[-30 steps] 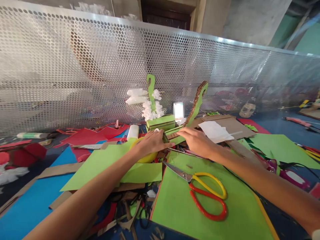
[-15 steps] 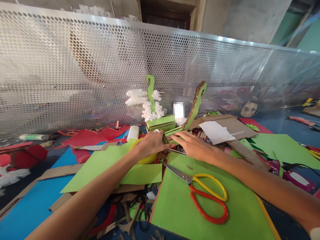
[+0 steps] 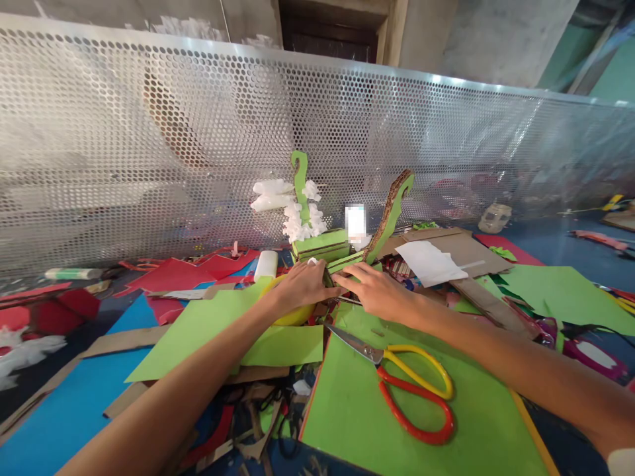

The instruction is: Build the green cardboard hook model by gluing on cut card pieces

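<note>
Two bare hands at mid-table: left hand [image 3: 300, 285] and right hand [image 3: 380, 291] pinch the green-faced cardboard swan-neck piece [image 3: 384, 221] at its base, near the finished green model [image 3: 317, 241]. Step judged: seating it. Next calls for steady pressure. Red-and-yellow scissors [image 3: 414, 393] lie nearer.

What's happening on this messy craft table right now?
A person's left hand and right hand both rest on a green cardboard model with two curved upright necks, fingertips meeting at its base. Scissors with yellow and red handles lie untouched on a green paper sheet just in front of the hands.
</note>
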Tool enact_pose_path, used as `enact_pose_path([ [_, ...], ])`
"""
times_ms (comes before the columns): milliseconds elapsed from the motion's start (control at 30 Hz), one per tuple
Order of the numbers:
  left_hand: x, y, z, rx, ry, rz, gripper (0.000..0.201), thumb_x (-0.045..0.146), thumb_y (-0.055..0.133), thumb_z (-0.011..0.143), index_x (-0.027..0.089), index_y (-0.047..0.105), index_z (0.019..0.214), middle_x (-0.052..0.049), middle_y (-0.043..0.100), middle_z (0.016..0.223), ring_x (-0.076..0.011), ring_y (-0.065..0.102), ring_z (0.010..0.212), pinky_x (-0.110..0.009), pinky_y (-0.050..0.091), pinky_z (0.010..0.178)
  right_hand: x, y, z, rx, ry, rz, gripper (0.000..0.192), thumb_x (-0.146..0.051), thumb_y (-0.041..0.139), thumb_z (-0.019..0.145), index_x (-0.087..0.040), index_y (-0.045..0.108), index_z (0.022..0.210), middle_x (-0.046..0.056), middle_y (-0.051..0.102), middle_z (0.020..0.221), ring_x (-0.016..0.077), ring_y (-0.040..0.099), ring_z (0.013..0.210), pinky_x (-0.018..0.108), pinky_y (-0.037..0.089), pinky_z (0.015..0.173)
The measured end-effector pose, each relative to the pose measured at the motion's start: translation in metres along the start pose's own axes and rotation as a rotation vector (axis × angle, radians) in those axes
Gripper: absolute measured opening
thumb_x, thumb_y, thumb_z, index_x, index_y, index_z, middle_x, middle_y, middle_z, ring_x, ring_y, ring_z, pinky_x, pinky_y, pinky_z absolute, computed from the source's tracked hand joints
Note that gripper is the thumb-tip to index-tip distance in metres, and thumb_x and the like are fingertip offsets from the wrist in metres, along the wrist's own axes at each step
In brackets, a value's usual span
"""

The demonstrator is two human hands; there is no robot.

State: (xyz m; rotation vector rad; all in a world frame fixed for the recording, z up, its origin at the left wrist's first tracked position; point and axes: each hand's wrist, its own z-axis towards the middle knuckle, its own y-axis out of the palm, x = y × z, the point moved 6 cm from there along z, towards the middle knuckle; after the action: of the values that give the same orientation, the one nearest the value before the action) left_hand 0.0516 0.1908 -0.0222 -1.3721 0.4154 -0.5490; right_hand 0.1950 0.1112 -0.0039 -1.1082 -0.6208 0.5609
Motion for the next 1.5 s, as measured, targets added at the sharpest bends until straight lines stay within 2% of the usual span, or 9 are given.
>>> enact_pose_path([
  [133, 0.002, -0.002, -0.001, -0.015, -0.01, 0.002, 0.071, 0.082, 0.039, 0.091, 0.017, 0.059, 0.113, -0.019, 0.076, 0.106, -0.04, 0.071, 0.104, -0.047, 0.048, 0.09, 0.006, 0.005, -0.004, -0.017, -0.003, 0.032, 0.074, 0.009, 0.044, 0.084, -0.011, 0.053, 0.155, 0.021, 0.061, 0.143, 0.0326, 0.055, 0.137, 0.052, 0.054, 0.112],
  [300, 0.004, -0.003, -0.001, -0.025, 0.0, 0.008, 0.075, 0.083, 0.039, 0.091, 0.016, 0.058, 0.117, -0.021, 0.076, 0.109, -0.0419, 0.071, 0.107, -0.048, 0.048, 0.092, 0.01, 0.003, -0.01, -0.032, 0.009, 0.067, 0.076, 0.007, 0.044, 0.086, -0.016, 0.048, 0.158, 0.02, 0.057, 0.148, 0.0314, 0.051, 0.142, 0.051, 0.053, 0.113],
  [633, 0.001, -0.002, 0.0, -0.024, -0.007, 0.0, 0.076, 0.085, 0.037, 0.091, 0.016, 0.06, 0.115, -0.02, 0.076, 0.105, -0.0408, 0.072, 0.103, -0.048, 0.048, 0.091, 0.003, 0.002, -0.003, -0.024, 0.032, 0.106, 0.066, 0.003, 0.043, 0.091, -0.015, 0.054, 0.153, 0.02, 0.059, 0.144, 0.0317, 0.052, 0.139, 0.053, 0.054, 0.111],
  [800, -0.002, -0.002, 0.001, -0.009, -0.025, -0.007, 0.081, 0.09, 0.041, 0.085, 0.018, 0.062, 0.115, -0.018, 0.076, 0.103, -0.0401, 0.072, 0.101, -0.046, 0.049, 0.09, 0.028, -0.03, -0.011, 0.151, 0.118, 0.348, 0.048, -0.008, 0.042, 0.101, -0.019, 0.061, 0.144, 0.015, 0.067, 0.137, 0.024, 0.067, 0.118, 0.042, 0.06, 0.099],
  [900, -0.003, -0.002, 0.002, -0.008, -0.027, -0.027, 0.082, 0.091, 0.042, 0.084, 0.017, 0.064, 0.113, -0.019, 0.076, 0.101, -0.0416, 0.072, 0.098, -0.048, 0.049, 0.089, 0.043, -0.049, -0.017, 0.228, 0.231, 0.338, 0.042, -0.012, 0.041, 0.103, -0.018, 0.065, 0.137, 0.014, 0.072, 0.13, 0.0232, 0.072, 0.106, 0.038, 0.06, 0.089],
  [1000, -0.002, -0.003, 0.001, -0.007, -0.025, -0.032, 0.083, 0.091, 0.041, 0.084, 0.016, 0.064, 0.112, -0.02, 0.076, 0.101, -0.0433, 0.072, 0.098, -0.049, 0.049, 0.088, 0.046, -0.042, -0.018, 0.105, 0.271, 0.25, 0.046, -0.01, 0.043, 0.1, -0.017, 0.065, 0.14, 0.013, 0.073, 0.133, 0.0235, 0.074, 0.1, 0.036, 0.058, 0.084],
  [1133, 0.0, -0.006, -0.001, -0.024, -0.011, -0.015, 0.08, 0.089, 0.038, 0.087, 0.017, 0.062, 0.111, -0.018, 0.075, 0.099, -0.0409, 0.072, 0.098, -0.046, 0.049, 0.088, 0.038, -0.018, -0.018, -0.06, 0.26, 0.12, 0.06, -0.006, 0.044, 0.093, -0.018, 0.058, 0.151, 0.01, 0.064, 0.15, 0.027, 0.075, 0.108, 0.037, 0.058, 0.085],
  [1267, 0.002, -0.007, -0.002, -0.03, -0.013, -0.011, 0.08, 0.088, 0.036, 0.088, 0.016, 0.061, 0.111, -0.019, 0.075, 0.1, -0.0415, 0.072, 0.099, -0.048, 0.048, 0.09, 0.035, -0.009, -0.018, -0.103, 0.281, 0.046, 0.064, -0.005, 0.045, 0.09, -0.019, 0.059, 0.151, 0.009, 0.061, 0.154, 0.0278, 0.076, 0.105, 0.037, 0.058, 0.085],
  [1500, -0.007, -0.001, 0.004, -0.091, -0.06, -0.039, 0.084, 0.089, 0.037, 0.086, 0.015, 0.064, 0.113, -0.022, 0.076, 0.106, -0.0425, 0.071, 0.104, -0.046, 0.049, 0.089, 0.036, -0.012, -0.009, -0.12, 0.259, 0.081, 0.056, -0.01, 0.041, 0.097, -0.018, 0.056, 0.151, 0.01, 0.056, 0.158, 0.0265, 0.075, 0.103, 0.036, 0.056, 0.083],
])
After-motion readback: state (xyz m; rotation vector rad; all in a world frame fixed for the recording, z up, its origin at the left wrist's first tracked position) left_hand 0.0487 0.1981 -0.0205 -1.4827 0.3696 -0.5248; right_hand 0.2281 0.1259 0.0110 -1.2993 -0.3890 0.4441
